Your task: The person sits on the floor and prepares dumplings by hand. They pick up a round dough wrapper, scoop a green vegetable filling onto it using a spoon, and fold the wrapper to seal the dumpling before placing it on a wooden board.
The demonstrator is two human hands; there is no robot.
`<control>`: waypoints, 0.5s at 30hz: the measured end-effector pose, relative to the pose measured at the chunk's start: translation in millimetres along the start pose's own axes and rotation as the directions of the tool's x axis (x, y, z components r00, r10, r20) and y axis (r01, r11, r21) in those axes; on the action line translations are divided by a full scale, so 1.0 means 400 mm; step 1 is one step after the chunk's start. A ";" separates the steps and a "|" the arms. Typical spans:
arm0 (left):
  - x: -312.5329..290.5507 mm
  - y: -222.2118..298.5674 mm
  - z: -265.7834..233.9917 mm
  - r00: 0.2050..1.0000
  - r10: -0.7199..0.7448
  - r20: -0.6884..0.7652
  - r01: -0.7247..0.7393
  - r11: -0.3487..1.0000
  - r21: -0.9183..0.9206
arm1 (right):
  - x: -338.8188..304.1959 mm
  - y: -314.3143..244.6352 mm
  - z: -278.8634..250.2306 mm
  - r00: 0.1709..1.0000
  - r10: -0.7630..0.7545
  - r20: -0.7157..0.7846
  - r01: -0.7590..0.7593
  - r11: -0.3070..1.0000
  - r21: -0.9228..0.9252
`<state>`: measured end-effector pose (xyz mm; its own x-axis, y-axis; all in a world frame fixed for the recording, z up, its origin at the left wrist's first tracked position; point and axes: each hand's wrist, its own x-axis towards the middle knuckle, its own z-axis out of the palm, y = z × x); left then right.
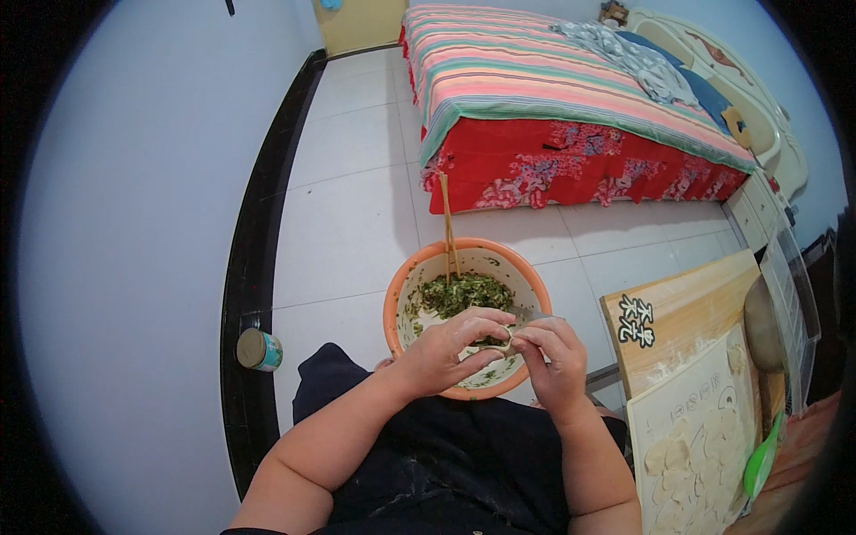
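Note:
Above the near side of an orange-rimmed basin (393, 308), both hands meet at a small pale dumpling (504, 343). My left hand (453, 350) cups it, with the thumb and fingers curled round. The fingertips of my right hand (555, 358) pinch its dough edge. A little green shows at the dumpling's opening. Flour whitens the fingers of both hands. Chopped green filling (470, 291) lies inside the basin below. A pair of chopsticks (448, 234) stands upright in the filling, leaning on the far rim.
To the right, a wooden board (687, 290) carries a white mat (655, 417) with several flat dough wrappers (700, 464). A metal bowl (763, 325) and a green scoop (762, 465) are beside it. A lidded jar (259, 349) stands left; a bed (571, 165) is beyond.

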<state>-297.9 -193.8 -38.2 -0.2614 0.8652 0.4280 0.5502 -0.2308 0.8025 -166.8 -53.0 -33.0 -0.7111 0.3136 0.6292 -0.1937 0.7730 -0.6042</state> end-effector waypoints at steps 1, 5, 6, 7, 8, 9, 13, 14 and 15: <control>-0.001 0.000 -0.001 1.000 0.001 -0.004 -0.001 1.000 -0.003 | -0.001 0.003 -0.001 1.000 -0.005 0.002 0.005 1.000 0.008; 0.000 -0.005 -0.001 1.000 0.016 -0.005 -0.016 1.000 0.017 | 0.005 0.003 -0.008 0.999 -0.001 0.053 -0.002 0.999 0.054; 0.000 -0.004 -0.001 1.000 0.011 -0.003 -0.011 1.000 0.015 | 0.004 0.006 -0.009 0.998 -0.016 0.068 0.013 0.999 0.051; 0.001 -0.001 -0.002 1.000 0.004 -0.001 -0.004 1.000 0.015 | 0.003 0.008 -0.008 0.996 -0.032 0.082 0.028 0.998 0.050; 0.001 0.001 -0.002 1.000 -0.002 0.001 0.002 1.000 0.015 | 0.002 0.008 -0.006 0.996 -0.037 0.076 0.033 0.998 0.045; 0.001 0.001 -0.003 1.000 0.006 0.006 -0.006 0.999 0.034 | 0.001 0.008 -0.004 0.997 -0.041 0.070 0.038 0.998 0.039; -0.001 0.004 0.004 0.998 -0.058 -0.029 0.056 0.996 -0.067 | -0.001 -0.001 0.005 1.000 0.000 0.029 0.000 1.000 0.003; -0.002 0.005 0.008 0.994 -0.100 -0.049 0.093 0.986 -0.137 | -0.001 -0.003 0.008 1.000 0.016 0.020 -0.017 1.000 0.007; -0.003 0.005 0.010 0.990 -0.132 -0.054 0.120 0.976 -0.181 | -0.001 -0.005 0.011 0.999 0.033 0.011 -0.033 0.999 0.010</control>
<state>-293.3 -193.3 -38.8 -0.3740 0.8627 0.3404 0.3618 -0.2022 0.9101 -169.0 -57.2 -34.4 -0.7247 0.3329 0.6033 -0.1767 0.7565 -0.6297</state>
